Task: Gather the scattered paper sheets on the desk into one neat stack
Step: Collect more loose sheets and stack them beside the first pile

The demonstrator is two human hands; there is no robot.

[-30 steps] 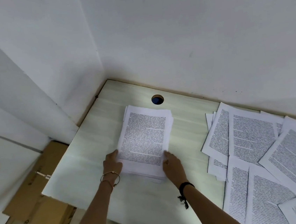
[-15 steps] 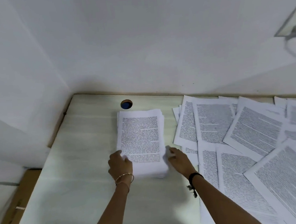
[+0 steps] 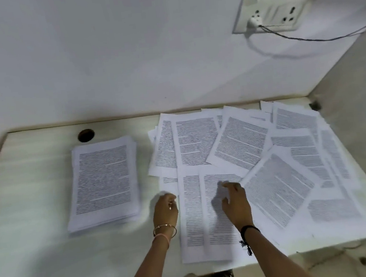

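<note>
White stack [image 3: 103, 182] left of left hand [image 3: 164, 209], grip unclear; right hand [image 3: 236, 202] loose over sheets [image 3: 277, 187].

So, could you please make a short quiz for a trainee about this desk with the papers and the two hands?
1. True or false: the neat stack of white printed sheets lies on the person's right, and the scattered white printed sheets on the left.
2. Where is the right hand? A: over the scattered sheets. B: on the neat stack. C: beyond the desk edge.
3. Fill the gap: the round dark hole in the pale wooden desk lies close to the far edge of the neat ____.

Key: 1 false; 2 A; 3 stack.
</note>
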